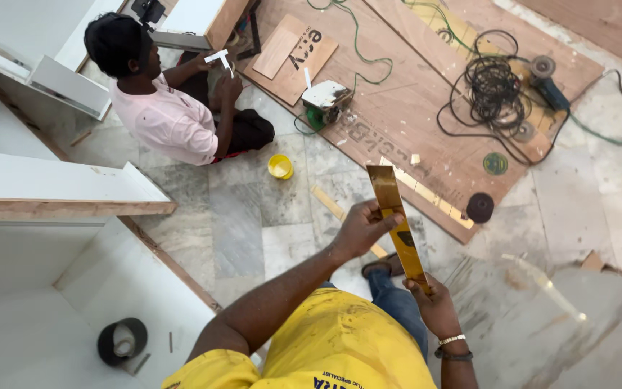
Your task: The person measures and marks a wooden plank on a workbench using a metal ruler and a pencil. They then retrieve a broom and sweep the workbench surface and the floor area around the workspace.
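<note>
Hands are gripping a gold strip (396, 225): left hand (360, 229) clamping its upper part, right hand (435, 305) pinching its lower end.

A person in a pink shirt (170, 119) sits on the stone floor (239, 216) beside a big brown board (412, 101). On the board lie a messy black cable (494, 90), a green cord (358, 50) and a power tool (325, 97). A little yellow cup (280, 166) stands on the floor near the person, and a roll of tape (122, 340) lies on a white panel (52, 324).

Yellow stained shirt, blue jeans, wrist bands — silver, dark
</note>
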